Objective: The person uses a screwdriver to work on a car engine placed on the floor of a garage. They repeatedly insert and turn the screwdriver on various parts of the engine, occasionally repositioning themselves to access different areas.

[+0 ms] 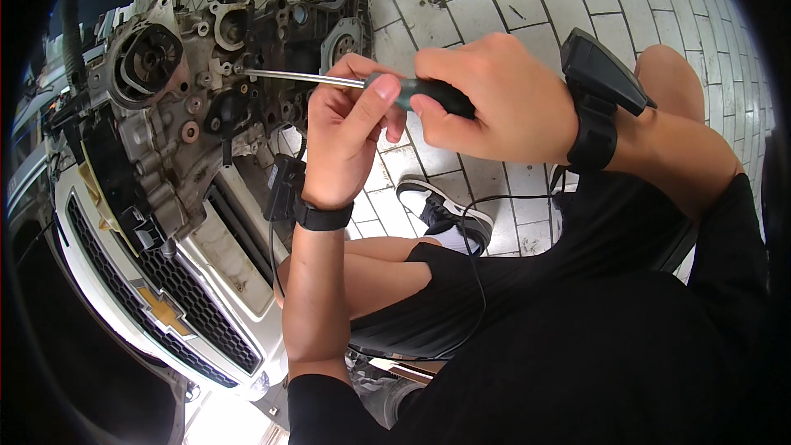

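A screwdriver (309, 77) with a long metal shaft and a dark green and black handle reaches leftward to a worn metal engine block (169, 161). Its tip meets the block beside a round opening; the exact contact is too small to make out. My right hand (503, 103) is wrapped round the rear of the handle. With thumb and fingers, my left hand (350, 119) pinches the front of the handle where the shaft begins. Near the tip, the block carries a dark round port (151, 62) and a black fitting (231, 111).
Below the engine is a white car front with a dark honeycomb grille (177, 292). A black cable (471, 235) hangs across my legs from the wrist-worn devices. My shoe (445, 213) rests on the pale tiled floor (544, 0).
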Available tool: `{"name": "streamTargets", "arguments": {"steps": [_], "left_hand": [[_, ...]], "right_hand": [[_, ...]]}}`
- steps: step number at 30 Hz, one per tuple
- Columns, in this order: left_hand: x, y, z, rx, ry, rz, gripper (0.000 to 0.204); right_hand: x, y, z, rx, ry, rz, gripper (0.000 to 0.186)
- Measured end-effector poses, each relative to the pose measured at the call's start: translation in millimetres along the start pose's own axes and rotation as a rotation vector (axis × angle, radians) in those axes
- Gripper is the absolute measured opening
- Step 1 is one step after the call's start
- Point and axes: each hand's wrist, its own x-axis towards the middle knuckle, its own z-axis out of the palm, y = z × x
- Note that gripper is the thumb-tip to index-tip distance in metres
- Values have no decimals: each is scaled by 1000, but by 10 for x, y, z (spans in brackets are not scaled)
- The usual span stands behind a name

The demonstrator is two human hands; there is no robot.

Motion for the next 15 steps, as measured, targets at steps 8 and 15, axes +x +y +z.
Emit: {"name": "streamTargets", "arguments": {"steps": [8, 15], "left_hand": [[64, -10, -97, -17, -14, -7, 22], [104, 7, -86, -110, -30, 74, 26]], "right_hand": [[85, 52, 19, -5, -17, -8, 20], [123, 1, -11, 5, 109, -110, 27]]}}
